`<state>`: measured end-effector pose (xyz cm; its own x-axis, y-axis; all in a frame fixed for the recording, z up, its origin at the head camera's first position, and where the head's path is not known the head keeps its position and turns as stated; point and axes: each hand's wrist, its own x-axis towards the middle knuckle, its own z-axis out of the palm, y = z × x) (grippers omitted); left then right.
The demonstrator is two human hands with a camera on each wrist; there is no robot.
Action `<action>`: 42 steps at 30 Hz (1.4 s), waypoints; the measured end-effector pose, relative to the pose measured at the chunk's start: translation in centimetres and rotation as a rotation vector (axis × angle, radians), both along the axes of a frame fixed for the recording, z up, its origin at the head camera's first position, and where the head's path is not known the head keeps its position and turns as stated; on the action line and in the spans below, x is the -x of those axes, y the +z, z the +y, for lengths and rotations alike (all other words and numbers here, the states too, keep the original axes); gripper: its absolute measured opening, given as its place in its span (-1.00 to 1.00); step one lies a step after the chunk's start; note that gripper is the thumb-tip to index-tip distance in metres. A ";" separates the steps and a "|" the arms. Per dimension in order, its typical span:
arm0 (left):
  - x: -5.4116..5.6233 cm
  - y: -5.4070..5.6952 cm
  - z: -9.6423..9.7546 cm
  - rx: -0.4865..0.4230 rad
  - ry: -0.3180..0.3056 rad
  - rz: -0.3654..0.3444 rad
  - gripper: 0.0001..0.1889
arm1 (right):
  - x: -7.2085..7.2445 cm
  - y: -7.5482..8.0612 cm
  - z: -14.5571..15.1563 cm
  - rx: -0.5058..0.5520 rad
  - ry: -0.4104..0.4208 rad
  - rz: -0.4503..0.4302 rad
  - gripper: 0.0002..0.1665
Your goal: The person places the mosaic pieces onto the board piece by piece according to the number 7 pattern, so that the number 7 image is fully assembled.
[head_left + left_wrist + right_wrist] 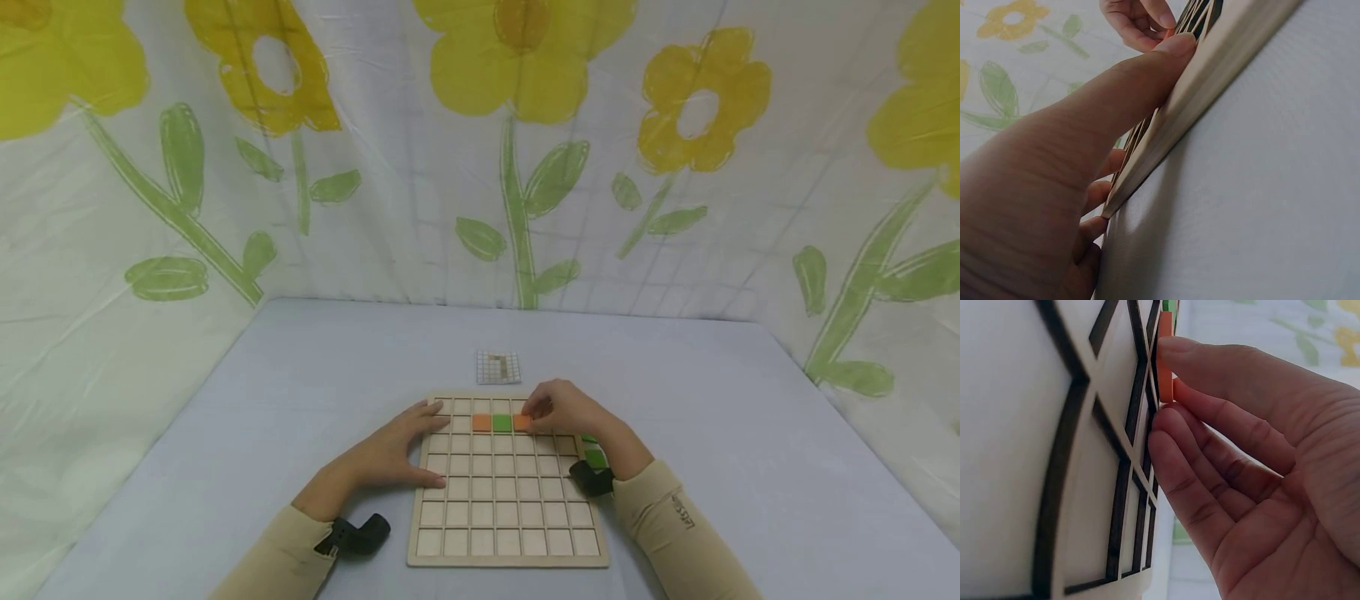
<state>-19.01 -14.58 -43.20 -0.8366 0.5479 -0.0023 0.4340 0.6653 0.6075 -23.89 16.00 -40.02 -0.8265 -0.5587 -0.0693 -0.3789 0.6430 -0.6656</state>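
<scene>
A wooden grid board [506,562] lies flat on the table, divided into square cells. My right hand [566,408] pinches an orange square tile [1165,359] between thumb and forefinger, at a cell in the second row from the far edge. Left of it in that row sit a green tile [502,423] and another orange tile [482,422]. Fingers spread, my left hand [386,450] rests on the board's left edge; its thumb [1175,47] touches the rim.
Beyond the board lies a small card [498,367] with a printed grid. Several green tiles [596,458] lie at the board's right side, partly hidden by my right wrist. A white cloth with painted flowers [517,167] hangs behind the table [337,358].
</scene>
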 end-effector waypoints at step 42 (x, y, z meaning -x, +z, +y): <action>0.1 -0.1 0.1 -0.001 0.001 -0.006 -0.05 | -1.3 0.8 4.5 0.056 0.029 -0.048 -0.67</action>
